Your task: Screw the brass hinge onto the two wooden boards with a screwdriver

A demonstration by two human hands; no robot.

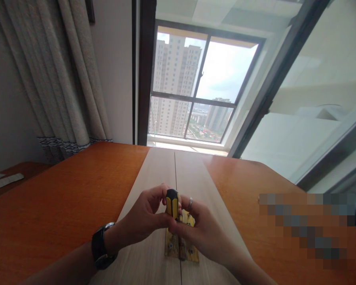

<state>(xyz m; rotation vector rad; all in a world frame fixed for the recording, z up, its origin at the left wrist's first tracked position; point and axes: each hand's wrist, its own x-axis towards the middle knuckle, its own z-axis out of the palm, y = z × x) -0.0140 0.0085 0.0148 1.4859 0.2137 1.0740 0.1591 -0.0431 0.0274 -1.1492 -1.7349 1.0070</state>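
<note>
A screwdriver (pixel 172 204) with a yellow and black handle stands nearly upright over a worn, brass-coloured hinge (pixel 190 252). My left hand (pixel 144 215) grips the handle from the left between thumb and fingers. From the other side, my right hand (pixel 207 231) closes its thumb and fingers around the screwdriver's lower part, over the hinge. Both thumbs meet just below the handle; the shaft and tip are hidden. The hinge lies across the seam of two pale wooden boards (pixel 141 194), one leaf on each. Screw heads show in its near end.
Beneath the boards is an orange-brown wooden table (pixel 77 198). A blurred, pixelated patch covers something on its right side. Beyond the far edge are a framed window (pixel 192 99) and glass panels; a grey curtain (pixel 56 71) hangs at the left.
</note>
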